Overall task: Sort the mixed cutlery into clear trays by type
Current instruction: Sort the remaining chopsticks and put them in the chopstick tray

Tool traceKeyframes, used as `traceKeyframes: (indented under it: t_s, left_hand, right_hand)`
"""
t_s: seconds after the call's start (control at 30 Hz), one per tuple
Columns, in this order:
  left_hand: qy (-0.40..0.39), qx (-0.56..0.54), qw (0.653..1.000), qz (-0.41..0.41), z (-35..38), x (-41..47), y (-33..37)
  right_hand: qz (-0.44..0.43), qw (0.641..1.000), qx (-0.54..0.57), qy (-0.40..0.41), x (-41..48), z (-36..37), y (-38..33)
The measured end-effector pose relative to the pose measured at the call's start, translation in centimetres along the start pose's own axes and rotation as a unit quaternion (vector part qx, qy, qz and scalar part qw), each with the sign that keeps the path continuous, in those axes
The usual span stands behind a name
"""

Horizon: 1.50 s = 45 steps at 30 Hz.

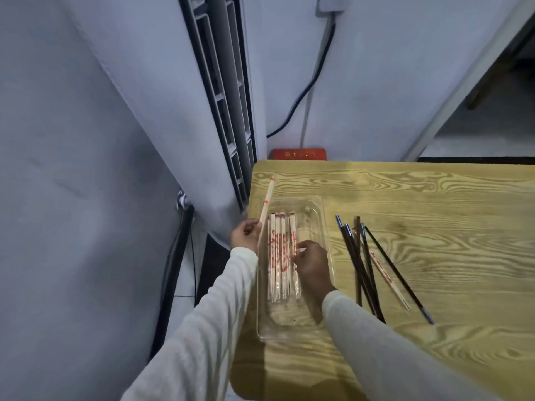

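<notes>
From my feed, the left hand [244,234] pinched one wrapped chopstick pair [267,200], fingers closed on its lower end, holding it tilted over the far-left corner of the clear tray [325,227]. The right hand [311,263] sat inside that tray, fingertips closed on the rightmost of roughly six wrapped pairs [280,256] lying side by side lengthwise. I counted one tray on the wooden table [434,198]. To its right lay a loose pile of about six dark chopsticks [365,267], with one more wrapped pair [386,274] mixed among them.
</notes>
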<state>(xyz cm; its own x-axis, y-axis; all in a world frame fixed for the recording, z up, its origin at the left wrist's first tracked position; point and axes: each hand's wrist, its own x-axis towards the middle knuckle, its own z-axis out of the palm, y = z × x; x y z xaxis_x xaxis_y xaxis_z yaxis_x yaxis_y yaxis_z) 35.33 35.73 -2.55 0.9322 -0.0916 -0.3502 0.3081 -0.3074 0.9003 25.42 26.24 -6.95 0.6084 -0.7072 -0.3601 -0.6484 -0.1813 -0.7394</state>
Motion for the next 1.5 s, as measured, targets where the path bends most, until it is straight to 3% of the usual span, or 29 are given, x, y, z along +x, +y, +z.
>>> traceKeyframes:
  t_s: [0.2, 0.37, 0.73, 0.87, 0.97, 1.13, 1.23, 1.33, 1.5]
  left_hand:
    - [-0.006, -0.001, 1.0, -0.002, -0.8, 1.3, -1.0]
    - [-0.024, 0.008, 1.0, 0.002, -0.6, 1.9, -1.0]
    - [-0.057, 0.022, 0.998, 0.006, 0.6, 1.8, -0.7]
    - [-0.07, 0.009, 0.997, 0.001, 1.1, 1.1, -1.1]
    - [-0.084, 0.0, 0.996, -0.012, 1.6, 0.1, -1.4]
    - [-0.127, 0.007, 0.992, -0.009, 2.5, -1.8, -1.9]
    - [-0.133, 0.079, 0.988, 0.023, 1.8, -1.7, -1.7]
    - [-0.132, 0.226, 0.958, 0.116, 0.0, -1.0, -0.9]
    - [-0.146, 0.438, 0.853, 0.244, -1.4, -0.2, -1.2]
  right_hand:
    - [0.012, 0.998, -0.053, 0.016, 0.7, 1.7, -0.3]
    - [-0.049, 0.991, -0.116, 0.043, 0.3, 2.6, 0.0]
    - [-0.067, 0.992, -0.107, 0.003, 0.7, 2.2, 0.9]
    - [-0.07, 0.995, 0.013, 0.071, 0.7, 1.4, -1.3]
    - [-0.053, 0.984, 0.166, 0.044, 1.0, 0.8, -3.7]
    - [-0.02, 0.977, 0.211, 0.038, 1.6, 0.4, -4.8]
    - [-0.014, 0.979, 0.193, 0.068, 1.7, -0.5, -4.0]
    - [-0.018, 0.993, 0.097, 0.067, 1.6, -1.4, -2.8]
    - [-0.019, 1.0, 0.005, 0.019, 1.5, -0.5, -1.7]
